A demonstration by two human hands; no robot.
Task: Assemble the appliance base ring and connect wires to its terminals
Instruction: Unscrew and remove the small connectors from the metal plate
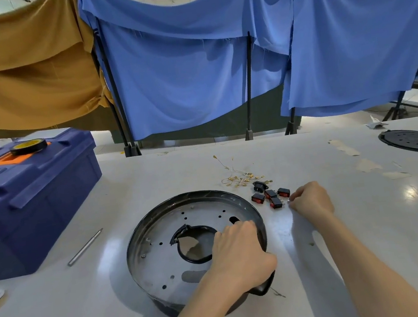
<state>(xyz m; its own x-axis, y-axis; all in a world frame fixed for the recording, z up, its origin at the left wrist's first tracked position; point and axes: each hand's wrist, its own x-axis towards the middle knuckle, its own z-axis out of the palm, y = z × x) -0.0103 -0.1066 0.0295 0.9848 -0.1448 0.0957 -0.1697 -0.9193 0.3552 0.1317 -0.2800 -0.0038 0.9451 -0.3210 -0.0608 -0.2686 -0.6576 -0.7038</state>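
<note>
Desk [367, 231], pale and glossy. Base ring [161, 255], dark metal, shallow, open side up, lies at desk centre; a round cut-out is seen in its floor.

Left hand [239, 254] is laid over the ring's wall at 4 o'clock, fingers curled down inside it and gripping; thumb hidden.

Right hand [311, 198] is set on the desk at 2 o'clock from the ring, fingers curled tight, tips pinched on a small pale piece [288, 201]; what it is cannot be told.

Red rocker switches [272, 198] are clustered just beside those fingertips. Loose wires [241, 178] with brass terminals are heaped at 12 o'clock from the switches.

Blue toolbox [33, 199] at 9 o'clock, tape roll [28, 146] on its lid. Metal rod [85, 247] lies between toolbox and ring
</note>
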